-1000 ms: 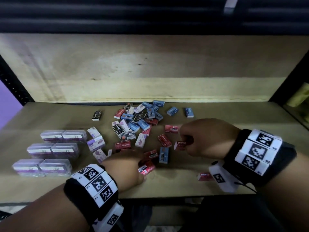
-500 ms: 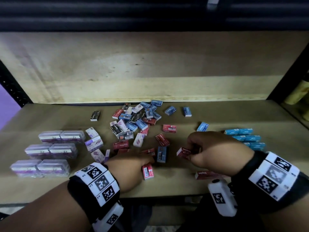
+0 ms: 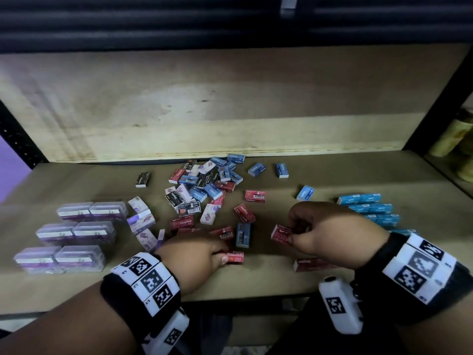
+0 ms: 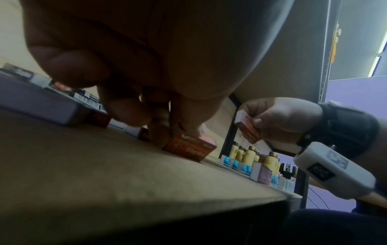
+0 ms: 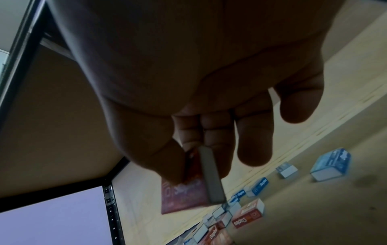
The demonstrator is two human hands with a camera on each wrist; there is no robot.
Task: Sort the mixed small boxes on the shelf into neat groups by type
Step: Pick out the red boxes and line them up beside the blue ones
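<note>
A mixed pile of small red, blue, black and white-purple staple boxes (image 3: 204,187) lies mid-shelf. My left hand (image 3: 224,256) pinches a red staples box (image 3: 235,258) that lies on the shelf near the front edge; in the left wrist view its fingertips (image 4: 194,131) press down on that box (image 4: 189,148). My right hand (image 3: 291,233) pinches another red staples box (image 3: 280,232) between thumb and fingers, lifted off the shelf (image 5: 188,194). A third red box (image 3: 311,263) lies flat under my right wrist.
Clear purple cases (image 3: 74,237) stand in rows at the left. Light blue boxes (image 3: 371,208) are lined up at the right. The shelf's front edge (image 3: 243,295) is close to my wrists. Black uprights and yellow bottles (image 3: 450,137) flank the right side.
My right hand has drawn back from the pile toward the front right, carrying its red box. My left hand has pulled a red box toward the front edge.
</note>
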